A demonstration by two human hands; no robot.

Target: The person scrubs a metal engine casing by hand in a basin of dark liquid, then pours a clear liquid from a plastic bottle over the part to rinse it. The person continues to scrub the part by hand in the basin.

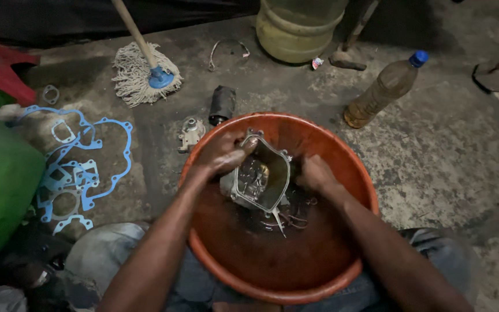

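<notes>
In the orange basin (342, 162) between the person's knees, a metal engine cover (259, 177) is sitting tilted, its open gasket face turning up toward the camera and its long axis running from the far rim down toward the person. It is lying between the two hands, touching both. The left hand (222, 155) is gripping the cover's upper left edge, fingers (244, 145) curling over the rim and clenched on it. The right hand (317, 175) is pressing at the cover's right side, low in the basin; its fingers are tucking behind the metal, so I cannot tell whether they are gripping or just rubbing. Left hand is the higher and the clearer hold. Dark oily liquid is pooling under the part, with thin wires or a spring lying just below it.

Outside the basin, on the concrete floor (446, 150): a small metal casting (190, 133) and a black cylinder (222, 104) near the far left rim, blue paper gaskets (82, 167) further left, a mop (142, 69) beyond, a plastic bottle (385, 89) of brownish liquid to the far right, a large yellowish jug (298, 26) at the top.
</notes>
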